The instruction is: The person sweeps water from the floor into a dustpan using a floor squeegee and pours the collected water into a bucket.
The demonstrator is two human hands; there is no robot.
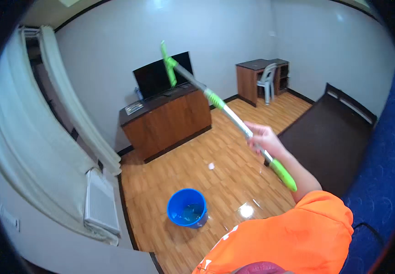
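We see a long silver-and-white metal pole with bright green plastic grips and a green flat crosswise head (225, 109) held up in the air — its long axis runs from the green end grip at about 4 o'clock, near our shoulder, up to the head at about 11 o'clock, above the TV cabinet. Our right hand (263, 139) is closed around the shaft a little above the lower green grip, fingers wrapped fully, arm stretched out from an orange sleeve (298, 228). We cannot see our left hand at all, so 1 hand alone carries the pole. The head sits crosswise to the shaft, tilted, clear of everything. Below, at 6 o'clock from the shaft, a round blue plastic bucket (187, 208) with water stands on the glossy wooden parquet floor (170, 169) — well apart from the pole. A brown wooden cabinet (165, 118) carries a black flat screen (161, 73).
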